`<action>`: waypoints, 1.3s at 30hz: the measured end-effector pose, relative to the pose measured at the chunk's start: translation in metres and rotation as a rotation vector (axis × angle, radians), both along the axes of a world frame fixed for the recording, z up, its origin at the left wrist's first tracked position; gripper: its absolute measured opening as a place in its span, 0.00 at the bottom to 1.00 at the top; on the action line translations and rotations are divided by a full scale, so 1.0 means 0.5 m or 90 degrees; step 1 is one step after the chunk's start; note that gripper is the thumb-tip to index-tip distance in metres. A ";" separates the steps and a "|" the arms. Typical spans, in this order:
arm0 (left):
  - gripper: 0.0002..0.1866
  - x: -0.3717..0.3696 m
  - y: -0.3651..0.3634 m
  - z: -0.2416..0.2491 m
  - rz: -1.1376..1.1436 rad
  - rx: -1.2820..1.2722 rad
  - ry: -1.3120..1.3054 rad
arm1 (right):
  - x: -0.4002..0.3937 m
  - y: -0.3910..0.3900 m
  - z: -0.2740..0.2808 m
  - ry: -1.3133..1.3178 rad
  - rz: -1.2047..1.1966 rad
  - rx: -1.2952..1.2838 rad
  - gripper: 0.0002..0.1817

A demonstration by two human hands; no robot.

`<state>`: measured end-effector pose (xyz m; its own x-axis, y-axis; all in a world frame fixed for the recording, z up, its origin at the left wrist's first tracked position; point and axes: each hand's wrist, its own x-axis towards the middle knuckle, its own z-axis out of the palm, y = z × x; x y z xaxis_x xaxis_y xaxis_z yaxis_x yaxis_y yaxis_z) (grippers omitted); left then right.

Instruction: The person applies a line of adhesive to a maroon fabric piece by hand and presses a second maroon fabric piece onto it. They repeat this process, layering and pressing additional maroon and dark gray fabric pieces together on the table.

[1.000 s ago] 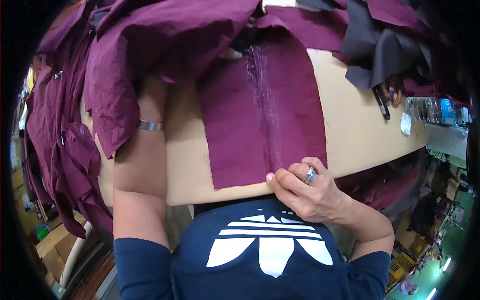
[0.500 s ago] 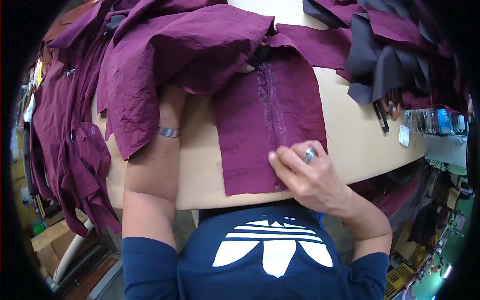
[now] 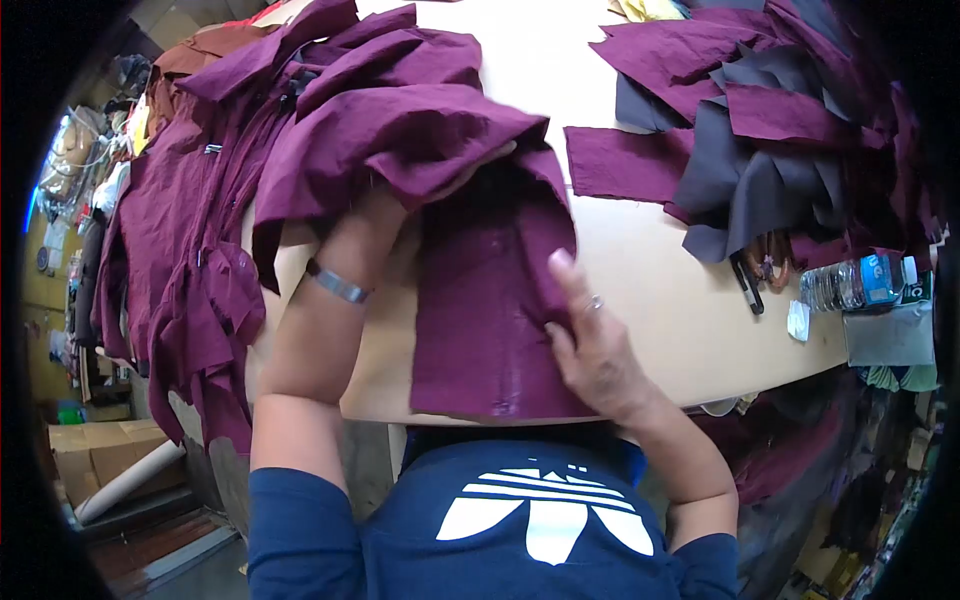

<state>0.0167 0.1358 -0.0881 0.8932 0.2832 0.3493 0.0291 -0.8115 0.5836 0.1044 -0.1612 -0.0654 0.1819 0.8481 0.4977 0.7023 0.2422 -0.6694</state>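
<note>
My left hand (image 3: 470, 175) reaches under a bunched purple cloth (image 3: 400, 125); only a strip of it shows, the fingers mostly covered, and the cloth drapes over my wrist. A purple panel (image 3: 465, 320) with a lengthwise seam hangs down toward me from the bunch and lies on the table (image 3: 690, 300). Its upper right part is folded and raised. Against the panel's right edge is my right hand (image 3: 590, 335), index finger pointing up and thumb apart from it, with a ring on one finger.
More purple garments (image 3: 190, 260) hang over the table's left side. On the right lie purple and dark grey cloth pieces (image 3: 780, 190), a black pen (image 3: 747, 283), a plastic bottle (image 3: 850, 283) and a small white scrap (image 3: 798, 321). A cardboard box (image 3: 105, 455) stands below left.
My right hand has opened from a pinch on the panel's seam and moved up to its right edge. The bunched cloth and panel have shifted, and the view has tilted.
</note>
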 end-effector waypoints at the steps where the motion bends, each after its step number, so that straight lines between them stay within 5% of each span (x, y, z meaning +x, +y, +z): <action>1: 0.32 0.014 0.046 -0.037 0.067 0.179 0.009 | -0.014 0.001 -0.013 -0.006 0.038 0.021 0.36; 4: 0.32 0.036 0.014 -0.033 0.171 0.423 -0.156 | -0.031 0.010 -0.017 -0.044 0.051 0.061 0.36; 6: 0.31 0.041 -0.026 0.022 0.135 0.060 0.004 | -0.028 0.008 -0.018 -0.007 0.035 0.080 0.37; 8: 0.26 0.060 -0.062 0.075 0.225 0.360 0.120 | -0.016 -0.010 -0.026 0.083 0.014 0.095 0.40; 9: 0.22 0.084 -0.012 0.002 0.266 0.433 -0.001 | -0.002 -0.023 -0.026 0.088 0.017 0.083 0.42; 10: 0.23 0.067 -0.009 -0.006 0.209 0.262 -0.004 | 0.009 -0.034 -0.023 0.088 -0.011 0.101 0.41; 12: 0.22 0.061 -0.002 -0.019 0.133 0.181 0.006 | 0.031 -0.051 -0.013 0.087 -0.067 0.136 0.39; 20: 0.21 -0.157 -0.181 0.130 -0.009 0.251 0.171 | 0.165 -0.123 0.074 0.215 -0.287 0.323 0.32; 22: 0.21 -0.215 -0.199 0.151 0.036 0.253 0.186 | 0.193 -0.098 0.079 0.209 -0.248 0.231 0.27; 27: 0.20 -0.321 -0.201 0.168 0.193 0.239 0.189 | 0.238 0.068 0.067 0.048 -0.166 -0.048 0.37; 35: 0.18 -0.400 -0.133 0.169 0.394 0.198 0.142 | 0.210 0.346 0.044 -0.237 -0.266 -0.275 0.51; 39: 0.17 -0.429 -0.047 0.172 0.490 0.184 0.104 | 0.231 0.356 0.044 0.051 -0.228 -0.168 0.51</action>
